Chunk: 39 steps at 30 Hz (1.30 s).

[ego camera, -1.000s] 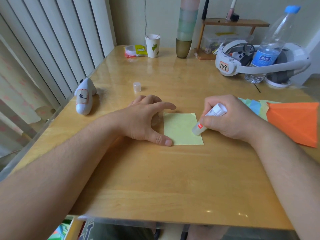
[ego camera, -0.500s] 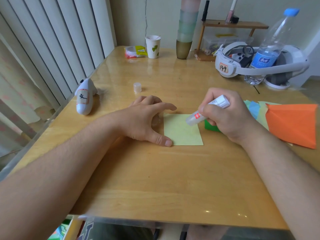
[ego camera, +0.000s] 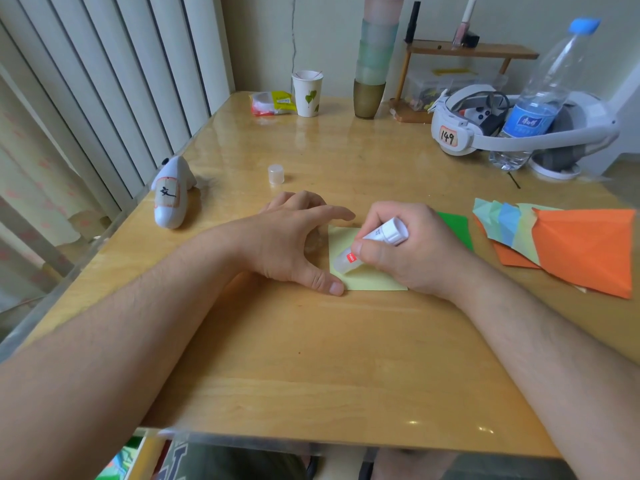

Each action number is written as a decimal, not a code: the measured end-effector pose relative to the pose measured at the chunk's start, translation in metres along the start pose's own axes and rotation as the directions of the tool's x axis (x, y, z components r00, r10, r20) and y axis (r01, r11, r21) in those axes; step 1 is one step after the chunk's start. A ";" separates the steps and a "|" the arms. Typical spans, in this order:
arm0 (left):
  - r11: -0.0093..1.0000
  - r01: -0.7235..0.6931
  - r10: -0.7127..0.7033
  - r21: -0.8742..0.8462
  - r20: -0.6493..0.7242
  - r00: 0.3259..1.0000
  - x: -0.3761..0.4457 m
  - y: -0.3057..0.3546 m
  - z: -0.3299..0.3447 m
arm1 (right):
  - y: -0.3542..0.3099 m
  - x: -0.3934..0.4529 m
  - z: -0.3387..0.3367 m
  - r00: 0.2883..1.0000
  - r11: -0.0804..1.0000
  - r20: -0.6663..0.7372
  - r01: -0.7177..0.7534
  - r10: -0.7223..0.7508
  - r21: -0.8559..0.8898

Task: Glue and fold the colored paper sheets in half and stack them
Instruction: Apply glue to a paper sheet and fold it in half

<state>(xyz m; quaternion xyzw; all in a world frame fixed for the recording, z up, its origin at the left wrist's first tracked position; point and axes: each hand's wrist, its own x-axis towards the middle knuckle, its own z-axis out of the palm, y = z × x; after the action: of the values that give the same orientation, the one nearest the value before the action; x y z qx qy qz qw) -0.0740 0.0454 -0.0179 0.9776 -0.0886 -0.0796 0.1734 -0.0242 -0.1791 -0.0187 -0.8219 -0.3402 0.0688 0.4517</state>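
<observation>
A pale yellow-green paper sheet (ego camera: 363, 280) lies flat in the middle of the wooden table (ego camera: 311, 358). My left hand (ego camera: 294, 242) rests on its left edge, fingers spread, thumb on the near left corner. My right hand (ego camera: 412, 251) grips a white glue stick (ego camera: 374, 242), tip down on the left part of the sheet. The hand hides most of the paper. A green sheet (ego camera: 457, 225) peeks out behind my right hand. A fanned stack of colored sheets, orange on top (ego camera: 585, 247), lies to the right.
The glue stick's clear cap (ego camera: 276, 174) stands behind my left hand. A white controller (ego camera: 170, 194) lies at the left edge. At the back are a paper cup (ego camera: 307, 93), stacked cups (ego camera: 374, 60), a headset (ego camera: 485, 126), a water bottle (ego camera: 543, 95) and a small wooden shelf (ego camera: 471, 50).
My right hand has carried the glue stick from the sheet's right edge across to its left part, uncovering the green sheet behind. My left hand has stayed in place.
</observation>
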 end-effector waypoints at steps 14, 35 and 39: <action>0.999 -0.033 0.033 0.014 0.002 0.999 -0.001 0.000 -0.001 | 0.005 -0.003 -0.028 0.996 0.994 0.067 -0.048 0.055 -0.098; 1.000 -0.025 0.025 0.003 0.003 1.000 -0.002 0.002 -0.003 | 0.017 -0.004 -0.048 0.999 0.999 0.052 0.012 -0.014 0.035; 1.000 -0.028 0.028 0.003 0.009 1.000 -0.002 0.000 -0.003 | 0.015 -0.002 -0.045 0.992 0.962 -0.076 0.114 -0.098 0.249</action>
<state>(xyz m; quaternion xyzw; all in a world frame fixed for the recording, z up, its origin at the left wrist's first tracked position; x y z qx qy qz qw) -0.0758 0.0464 -0.0150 0.9761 -0.1034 -0.0814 0.1727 0.0004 -0.2171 -0.0044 -0.7397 -0.3580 0.0615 0.5664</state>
